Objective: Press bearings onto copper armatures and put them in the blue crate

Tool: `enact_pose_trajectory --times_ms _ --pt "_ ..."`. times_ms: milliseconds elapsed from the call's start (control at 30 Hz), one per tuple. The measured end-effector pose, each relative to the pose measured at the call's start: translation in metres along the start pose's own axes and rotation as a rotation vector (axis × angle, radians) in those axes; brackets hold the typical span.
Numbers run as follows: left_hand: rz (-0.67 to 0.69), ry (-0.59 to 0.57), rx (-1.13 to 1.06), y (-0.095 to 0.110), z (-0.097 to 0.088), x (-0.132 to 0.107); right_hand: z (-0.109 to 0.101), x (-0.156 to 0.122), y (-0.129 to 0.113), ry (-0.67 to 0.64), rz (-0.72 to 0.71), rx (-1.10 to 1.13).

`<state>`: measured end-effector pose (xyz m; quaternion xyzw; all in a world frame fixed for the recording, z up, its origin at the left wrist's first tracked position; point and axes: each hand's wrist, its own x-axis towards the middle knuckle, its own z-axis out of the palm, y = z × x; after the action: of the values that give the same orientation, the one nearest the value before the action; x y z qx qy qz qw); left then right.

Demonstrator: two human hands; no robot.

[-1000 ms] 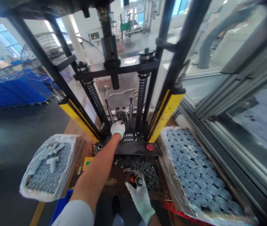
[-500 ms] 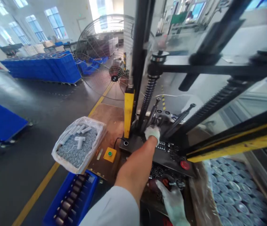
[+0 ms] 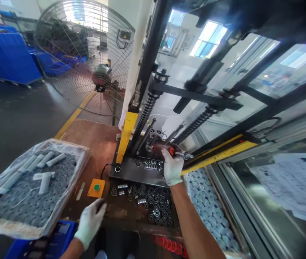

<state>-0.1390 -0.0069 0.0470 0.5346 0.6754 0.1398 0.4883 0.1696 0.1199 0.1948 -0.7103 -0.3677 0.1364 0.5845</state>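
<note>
Our right hand [image 3: 172, 167], gloved, has its fingers [image 3: 169, 158] closed around a metal shaft [image 3: 166, 150] with a dark red section. The shaft lies roughly level, its tip pointing right, just above the back of the steel plate [image 3: 131, 173] and near the two upright guide pins [image 3: 146, 138].

Our left hand [image 3: 89, 223], also gloved, is low near the front edge of the tabletop [image 3: 88, 135]. Its fingers are open, slightly curled, and hold nothing we can see.

Small metal rings [image 3: 150, 165] sit in rows on the steel plate. More rings [image 3: 155, 205] lie loose in a recess just in front of it. A yellow box [image 3: 96, 188] with a green button sits on the tabletop left of that recess.

Further left is a plastic-lined tray of grey rings [image 3: 31, 198] with white rods [image 3: 45, 183] lying on top. On the right, a second batch of grey rings [image 3: 206, 212] sits beyond our right forearm.

The press frame has two spring columns [image 3: 146, 109] and yellow safety bars [image 3: 126, 136] around the plate. A blue crate [image 3: 53, 237] is at lower left, and a big floor fan [image 3: 99, 77] stands behind the tabletop.
</note>
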Motion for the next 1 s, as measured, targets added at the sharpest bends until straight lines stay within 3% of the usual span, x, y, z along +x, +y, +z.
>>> enact_pose_trajectory --times_ms 100,200,267,367,500,633,733,800,867,933,1000 --pt "-0.075 0.151 0.266 -0.059 -0.024 0.004 0.008 0.002 0.012 -0.023 -0.011 -0.002" --pt "-0.147 0.161 0.437 -0.077 -0.033 0.015 0.009 0.007 0.018 -0.039 0.010 -0.048" --pt "-0.232 0.165 0.492 -0.075 -0.034 0.024 0.010 0.016 0.013 -0.087 0.044 -0.194" --pt "-0.343 0.158 0.533 -0.071 -0.034 0.038 0.020 0.039 -0.005 -0.262 0.137 -0.542" --pt "-0.345 0.153 0.541 -0.069 -0.037 0.056 0.040 0.068 -0.026 -0.432 0.214 -0.861" --pt "-0.324 0.184 0.549 -0.059 -0.042 0.066 0.053 0.076 -0.023 -0.464 0.208 -0.886" --pt "-0.362 0.158 0.512 -0.047 -0.050 0.071 0.046 0.077 -0.025 -0.492 0.254 -0.822" --pt "-0.424 0.144 0.458 -0.041 -0.058 0.069 0.032 0.066 -0.030 -0.493 0.261 -0.790" --pt "-0.484 0.210 0.370 -0.037 -0.064 0.061 0.015 0.036 -0.031 -0.439 0.203 -0.730" --pt "-0.440 0.322 0.194 -0.030 -0.063 0.042 0.002 -0.020 -0.022 -0.442 0.160 -0.594" --pt "-0.284 0.328 -0.093 -0.017 -0.051 0.018 -0.004 -0.093 -0.006 -0.669 0.254 -0.365"
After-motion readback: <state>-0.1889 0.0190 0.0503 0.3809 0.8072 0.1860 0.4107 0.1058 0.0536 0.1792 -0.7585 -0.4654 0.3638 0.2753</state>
